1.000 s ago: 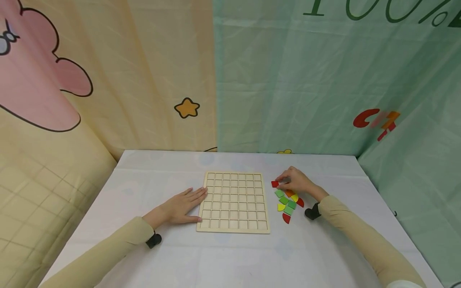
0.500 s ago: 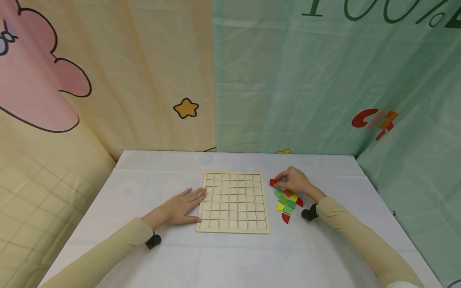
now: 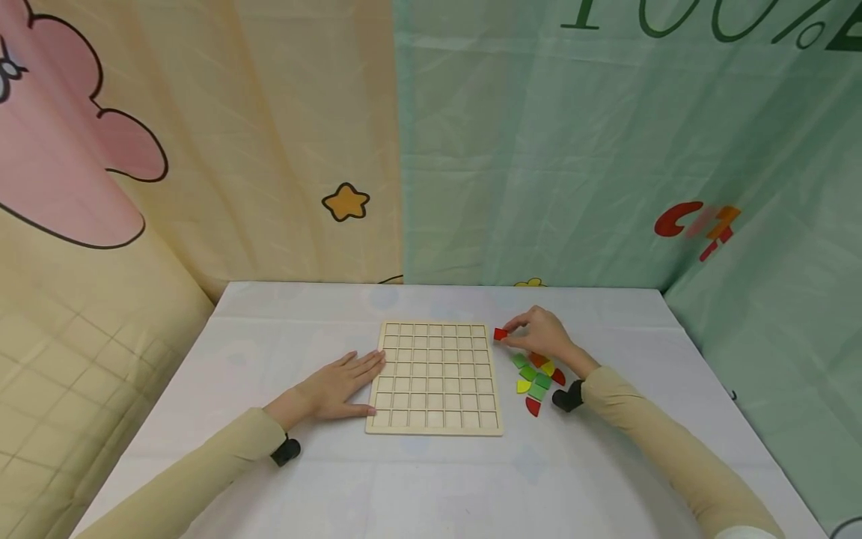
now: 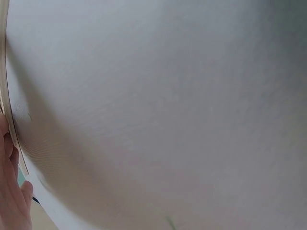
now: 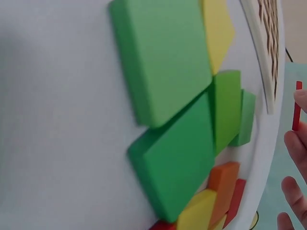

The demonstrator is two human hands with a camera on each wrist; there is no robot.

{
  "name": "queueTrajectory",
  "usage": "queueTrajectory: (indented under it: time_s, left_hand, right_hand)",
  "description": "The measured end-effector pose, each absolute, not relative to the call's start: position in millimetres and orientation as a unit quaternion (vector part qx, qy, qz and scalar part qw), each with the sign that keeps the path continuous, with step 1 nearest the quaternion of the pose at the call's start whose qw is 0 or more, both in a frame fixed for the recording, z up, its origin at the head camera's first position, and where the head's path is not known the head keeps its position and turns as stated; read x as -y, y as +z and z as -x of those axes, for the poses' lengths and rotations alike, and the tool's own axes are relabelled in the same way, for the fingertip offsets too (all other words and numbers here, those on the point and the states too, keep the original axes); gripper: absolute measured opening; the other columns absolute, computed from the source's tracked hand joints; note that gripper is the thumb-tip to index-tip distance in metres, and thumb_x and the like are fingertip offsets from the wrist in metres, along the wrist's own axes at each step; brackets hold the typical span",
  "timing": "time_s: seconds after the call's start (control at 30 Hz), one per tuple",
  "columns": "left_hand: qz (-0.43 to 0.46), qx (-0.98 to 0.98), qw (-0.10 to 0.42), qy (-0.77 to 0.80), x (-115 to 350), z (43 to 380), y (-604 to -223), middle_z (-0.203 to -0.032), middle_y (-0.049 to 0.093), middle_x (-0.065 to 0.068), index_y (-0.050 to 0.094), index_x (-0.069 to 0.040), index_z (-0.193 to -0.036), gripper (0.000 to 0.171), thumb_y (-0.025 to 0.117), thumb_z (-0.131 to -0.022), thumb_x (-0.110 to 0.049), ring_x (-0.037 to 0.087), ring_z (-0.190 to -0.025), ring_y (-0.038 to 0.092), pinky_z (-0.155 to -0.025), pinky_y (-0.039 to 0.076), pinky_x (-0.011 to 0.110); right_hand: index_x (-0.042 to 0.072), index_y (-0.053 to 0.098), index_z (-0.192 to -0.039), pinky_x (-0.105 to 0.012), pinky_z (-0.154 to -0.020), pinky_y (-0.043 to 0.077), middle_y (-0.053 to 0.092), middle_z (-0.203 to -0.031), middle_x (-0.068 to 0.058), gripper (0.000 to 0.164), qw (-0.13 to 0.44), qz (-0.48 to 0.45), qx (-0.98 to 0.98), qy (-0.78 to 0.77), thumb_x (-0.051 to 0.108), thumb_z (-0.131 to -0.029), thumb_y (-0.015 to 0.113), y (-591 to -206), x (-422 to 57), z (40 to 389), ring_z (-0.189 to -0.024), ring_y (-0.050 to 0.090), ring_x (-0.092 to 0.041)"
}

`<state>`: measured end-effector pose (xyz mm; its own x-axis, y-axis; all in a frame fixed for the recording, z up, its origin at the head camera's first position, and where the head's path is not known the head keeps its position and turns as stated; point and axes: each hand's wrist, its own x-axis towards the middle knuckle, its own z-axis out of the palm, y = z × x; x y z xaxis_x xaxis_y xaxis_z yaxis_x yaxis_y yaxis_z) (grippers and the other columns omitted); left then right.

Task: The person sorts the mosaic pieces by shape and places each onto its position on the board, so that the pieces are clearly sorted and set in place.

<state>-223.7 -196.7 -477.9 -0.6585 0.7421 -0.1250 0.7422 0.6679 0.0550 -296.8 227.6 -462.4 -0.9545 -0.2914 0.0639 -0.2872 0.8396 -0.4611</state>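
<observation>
Showing red tile edge-on: right-wrist view

The counter is viewed from above by the head camera, forward and down, at some distance; from each wrist it is seen close up. The gridded board is shared by all three views, the green tiles by head and right wrist.

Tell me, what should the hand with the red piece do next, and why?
Probably move the red piece left over the grid board: the right hand pinches it just beside the far right corner, the board's visible squares are bare, and the left hand rests on its left edge.
</observation>
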Motion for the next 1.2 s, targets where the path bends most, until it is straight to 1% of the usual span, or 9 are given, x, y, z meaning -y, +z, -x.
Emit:
queueTrajectory:
  time_s: [0.2, 0.4, 0.63, 0.97, 1.2]
  left_hand:
    - [-0.409, -0.910, 0.068, 0.003, 197, 224, -479, -0.161, 0.018, 0.009, 0.023, -0.005, -0.153, 0.088, 0.042, -0.092, -0.066, 0.025, -0.149, 0.019, -0.119, 0.020, 0.050]
    - [-0.403, -0.912, 0.078, -0.001, 197, 225, -480, -0.162, 0.015, 0.007, 0.019, -0.007, -0.154, 0.088, 0.039, -0.092, -0.067, 0.023, -0.150, 0.016, -0.121, 0.017, 0.048]
    - [-0.399, -0.914, 0.080, -0.003, 195, 225, -479, -0.162, 0.015, 0.006, 0.019, -0.008, -0.154, 0.088, 0.038, -0.092, -0.068, 0.022, -0.150, 0.016, -0.121, 0.017, 0.048]
    - [-0.398, -0.914, 0.079, 0.000, 197, 225, -480, -0.162, 0.015, 0.006, 0.020, -0.008, -0.154, 0.088, 0.039, -0.092, -0.068, 0.022, -0.150, 0.016, -0.121, 0.017, 0.048]
    - [-0.400, -0.913, 0.080, 0.010, 197, 225, -480, -0.162, 0.015, 0.007, 0.020, -0.008, -0.154, 0.088, 0.040, -0.092, -0.067, 0.023, -0.150, 0.016, -0.120, 0.017, 0.049]
  right_hand:
    - [0.017, 0.079, -0.093, -0.036, -0.077, 0.048, 0.074, -0.086, 0.003, 0.026, -0.014, 0.167, -0.956, -0.241, 0.037, -0.077, 0.079, -456, -218, 299, -0.089, 0.058, -0.020]
    - [0.018, 0.079, -0.093, -0.036, -0.077, 0.049, 0.075, -0.087, 0.002, 0.024, -0.021, 0.189, -0.952, -0.241, 0.036, -0.077, 0.079, -452, -206, 303, -0.090, 0.061, -0.022]
    - [0.017, 0.079, -0.094, -0.036, -0.079, 0.049, 0.075, -0.089, 0.002, 0.026, -0.028, 0.207, -0.946, -0.246, 0.037, -0.077, 0.079, -449, -191, 305, -0.091, 0.062, -0.021]
    - [0.020, 0.078, -0.095, -0.030, -0.073, 0.047, 0.075, -0.089, 0.005, 0.026, -0.040, 0.233, -0.940, -0.245, 0.040, -0.078, 0.078, -447, -172, 307, -0.088, 0.060, -0.021]
    - [0.019, 0.078, -0.094, -0.031, -0.072, 0.048, 0.075, -0.086, 0.005, 0.028, -0.047, 0.249, -0.936, -0.242, 0.040, -0.076, 0.079, -443, -156, 308, -0.085, 0.060, -0.017]
